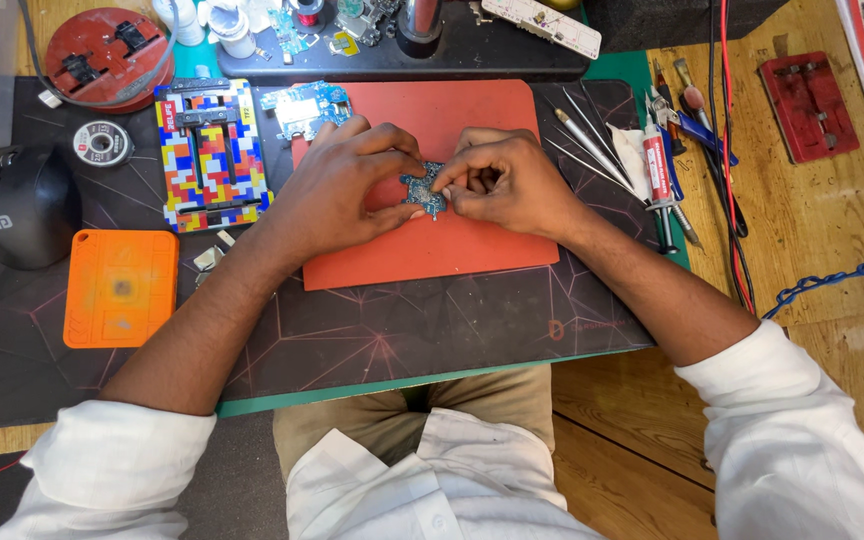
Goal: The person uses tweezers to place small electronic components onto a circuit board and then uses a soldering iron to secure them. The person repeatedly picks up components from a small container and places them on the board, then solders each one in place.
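A small blue circuit board (424,190) lies on the red-orange work mat (432,250) in the middle of the bench. My left hand (342,185) grips its left side with thumb and fingers. My right hand (502,180) pinches its right edge, fingers curled over it. Both hands cover most of the board, so only a small patch shows between them. A second blue circuit board (307,105) rests just beyond my left hand at the mat's far left corner.
A multicoloured board holder (210,155), an orange pad (120,288), a black mouse (22,205) and a solder spool (102,143) lie to the left. Tweezers (592,135), a syringe tube (657,165) and screwdrivers (692,110) lie to the right. A red fixture (810,105) sits far right.
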